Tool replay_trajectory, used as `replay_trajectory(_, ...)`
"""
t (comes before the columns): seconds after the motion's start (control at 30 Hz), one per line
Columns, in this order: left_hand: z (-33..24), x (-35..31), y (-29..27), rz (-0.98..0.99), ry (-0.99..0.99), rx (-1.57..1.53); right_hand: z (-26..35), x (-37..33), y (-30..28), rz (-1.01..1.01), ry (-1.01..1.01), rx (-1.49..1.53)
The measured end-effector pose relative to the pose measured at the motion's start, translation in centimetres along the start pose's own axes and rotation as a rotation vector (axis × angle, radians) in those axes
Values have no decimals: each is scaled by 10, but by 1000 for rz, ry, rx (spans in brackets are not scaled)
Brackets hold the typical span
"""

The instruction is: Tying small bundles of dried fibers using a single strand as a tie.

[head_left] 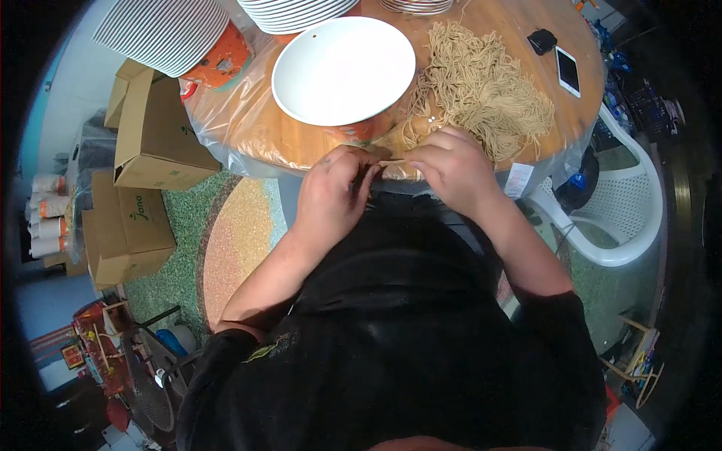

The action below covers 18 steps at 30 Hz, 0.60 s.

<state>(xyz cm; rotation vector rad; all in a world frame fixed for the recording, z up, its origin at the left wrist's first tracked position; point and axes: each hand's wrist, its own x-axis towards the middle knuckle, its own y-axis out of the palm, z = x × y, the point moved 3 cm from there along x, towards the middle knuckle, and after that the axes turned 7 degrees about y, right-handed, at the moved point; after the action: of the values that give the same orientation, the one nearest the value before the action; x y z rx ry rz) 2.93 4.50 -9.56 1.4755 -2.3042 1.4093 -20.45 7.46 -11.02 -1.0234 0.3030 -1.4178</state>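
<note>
My left hand point(331, 188) is closed at the near edge of the round table, its thumb and fingers pinched together. Opposite it, my right hand point(457, 167) pinches too. Between their fingertips runs a thin strand of tan cord point(390, 161), partly hidden by the fingers. Just beyond my hands stands a wide bowl point(344, 71), white inside and orange outside, with a small hole near its far rim. To the right lies a loose heap of tan cord point(489, 90), close to my right hand. Two tiny white pieces point(431, 119) rest beside it.
Stacked white-rimmed orange bowls point(162, 34) stand at the far left, with another stack point(297, 11) behind the bowl. A phone point(568, 71) and a small black item point(541, 41) lie at right. Cardboard boxes point(162, 131) are left of the table; a white plastic chair point(620, 188) is right.
</note>
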Motion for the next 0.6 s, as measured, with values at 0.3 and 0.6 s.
replay_trajectory(0.3, -1, -1, -4, -33, 76, 59, -10, 5, -8, -87, 2, -195)
replay_trajectory(0.6, -1, -16, -40, -193, 39, 149, -39, 16, -25, -171, 66, -314)
